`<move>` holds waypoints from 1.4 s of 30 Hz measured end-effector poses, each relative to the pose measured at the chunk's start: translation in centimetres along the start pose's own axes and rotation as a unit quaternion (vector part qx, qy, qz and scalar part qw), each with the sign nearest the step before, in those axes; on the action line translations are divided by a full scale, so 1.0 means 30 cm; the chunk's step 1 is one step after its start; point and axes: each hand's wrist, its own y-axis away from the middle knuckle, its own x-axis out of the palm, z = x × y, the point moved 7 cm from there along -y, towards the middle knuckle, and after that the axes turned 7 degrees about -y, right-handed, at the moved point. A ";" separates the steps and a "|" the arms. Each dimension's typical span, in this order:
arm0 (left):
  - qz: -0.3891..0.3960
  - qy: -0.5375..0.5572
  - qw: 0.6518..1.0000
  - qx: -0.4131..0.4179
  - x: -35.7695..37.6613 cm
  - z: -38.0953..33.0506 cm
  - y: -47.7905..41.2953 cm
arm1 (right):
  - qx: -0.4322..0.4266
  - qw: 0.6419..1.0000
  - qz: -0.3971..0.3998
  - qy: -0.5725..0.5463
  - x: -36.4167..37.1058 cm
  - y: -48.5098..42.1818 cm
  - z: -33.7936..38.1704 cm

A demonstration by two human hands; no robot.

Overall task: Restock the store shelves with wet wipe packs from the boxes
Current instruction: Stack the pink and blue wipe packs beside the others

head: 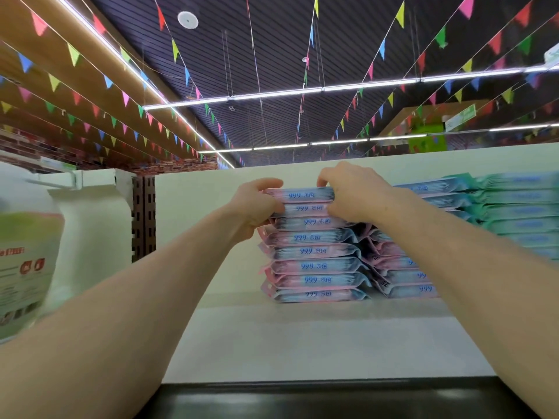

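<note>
**Tall, soft stack: a slide or topple is the danger**

Nearest is the dark front rail (pixel 302 397), then the white shelf (pixel 302 343), which both forearms cross. Further in, the wet wipe packs form a tall pink-and-blue stack (pixel 314 266) set toward the back of the shelf. Its lower packs are not squared, and their sealed ends jut out unevenly on the left.

At the summit the left hand (pixel 258 204) curls round the left end of the top packs (pixel 305 201), fingers over them and thumb lower on the front. The right hand (pixel 355 193) curls its fingers over their right end, so both hands clamp the same packs between them.

The packs look slick and squashy. An uneven push or a lopsided release could slide them off to the left, where nothing props the stack, or drag the stack forward. On the right a neighbouring stack (pixel 402 276) leans against it, with teal packs (pixel 520 213) beyond. The back panel (pixel 196 222) stands behind. No boxes are in view.
</note>
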 end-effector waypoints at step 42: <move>-0.078 -0.593 0.776 0.201 0.055 -0.076 0.023 | -0.036 0.998 -0.035 0.040 -0.022 0.024 0.022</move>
